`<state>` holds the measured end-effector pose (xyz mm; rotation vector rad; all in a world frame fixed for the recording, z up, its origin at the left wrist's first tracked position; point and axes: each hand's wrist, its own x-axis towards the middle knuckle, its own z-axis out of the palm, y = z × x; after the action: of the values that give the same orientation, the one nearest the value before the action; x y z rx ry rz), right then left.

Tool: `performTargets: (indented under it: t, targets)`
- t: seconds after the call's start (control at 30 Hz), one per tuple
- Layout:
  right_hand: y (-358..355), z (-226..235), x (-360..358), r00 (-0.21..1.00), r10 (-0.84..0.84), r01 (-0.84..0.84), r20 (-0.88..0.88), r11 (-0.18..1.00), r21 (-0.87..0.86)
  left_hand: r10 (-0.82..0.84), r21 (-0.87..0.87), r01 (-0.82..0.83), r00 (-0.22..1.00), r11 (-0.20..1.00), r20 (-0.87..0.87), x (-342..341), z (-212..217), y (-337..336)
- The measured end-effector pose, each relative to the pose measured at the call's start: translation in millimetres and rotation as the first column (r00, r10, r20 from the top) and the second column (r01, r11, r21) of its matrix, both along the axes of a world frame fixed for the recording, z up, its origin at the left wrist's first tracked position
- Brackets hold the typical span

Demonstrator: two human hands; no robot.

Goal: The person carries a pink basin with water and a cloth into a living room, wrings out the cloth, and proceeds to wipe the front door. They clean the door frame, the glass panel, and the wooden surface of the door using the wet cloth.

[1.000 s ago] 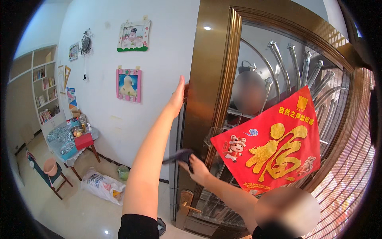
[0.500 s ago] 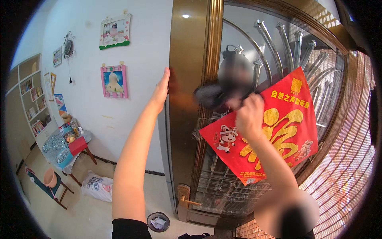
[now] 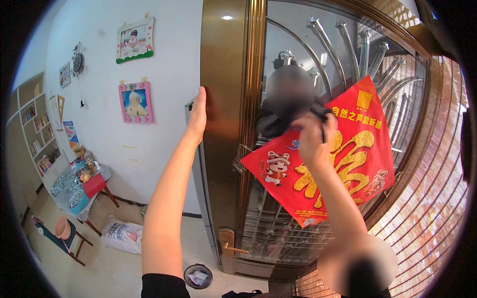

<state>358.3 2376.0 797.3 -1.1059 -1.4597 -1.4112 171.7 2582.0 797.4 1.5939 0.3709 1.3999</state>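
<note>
My left hand (image 3: 198, 116) lies along the free edge of the brown metal door (image 3: 223, 169), its fingers stretched upward and flat against it. A red diamond-shaped poster (image 3: 380, 149) with large gold lettering and small cartoon figures hangs on the door's glass panel. In front of its upper left side, my right hand (image 3: 314, 141) is raised with the fingers bent. Something dark shows at those fingers; blur and the reflection in the glass hide what it is. A brass-coloured door handle (image 3: 236, 248) sits below the left side of the poster.
Curved metal bars (image 3: 348, 47) fill the glass panel. At the right hangs a slatted blind (image 3: 422, 208). Left of the door are a cloth-covered table (image 3: 79, 186), a chair with a pink bucket (image 3: 62, 228), a white sack (image 3: 121, 236) and a waste bin (image 3: 198, 276).
The door and poster have shifted slightly left in view. My right hand has moved a little down the poster's upper left side, and a dark shape now shows at its fingers. My left hand stays on the door edge.
</note>
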Motion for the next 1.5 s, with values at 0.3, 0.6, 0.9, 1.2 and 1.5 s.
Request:
performTargets:
  t: [0.3, 0.6, 0.9, 1.2, 1.5]
  targets:
    - [27, -37, -30, 0.784, 0.511, -0.620, -0.352, 0.665, -0.416, -0.124, -0.006, 0.124, 0.992, 0.992, 0.025, 4, -3, -4]
    - [77, -104, -60, 0.961, -0.017, 0.165, 0.277, 0.836, -0.523, -0.471, -0.136, 0.486, 0.872, 0.863, 0.132, -11, -69, 37]
    - [100, -332, -95, 0.763, 0.220, 0.507, 0.607, 0.378, -0.774, -0.234, -0.159, 0.250, 0.966, 0.955, 0.109, -4, -79, 37]
    - [99, -306, -71, 0.860, 0.154, 0.339, 0.486, 0.541, -0.770, -0.171, -0.102, 0.178, 0.983, 0.979, 0.069, 1, -84, 39]
    - [110, -253, -71, 0.976, 0.201, -0.099, 0.085, 0.755, -0.648, 0.027, -0.037, -0.023, 0.991, 0.999, 0.133, 15, -76, 14]
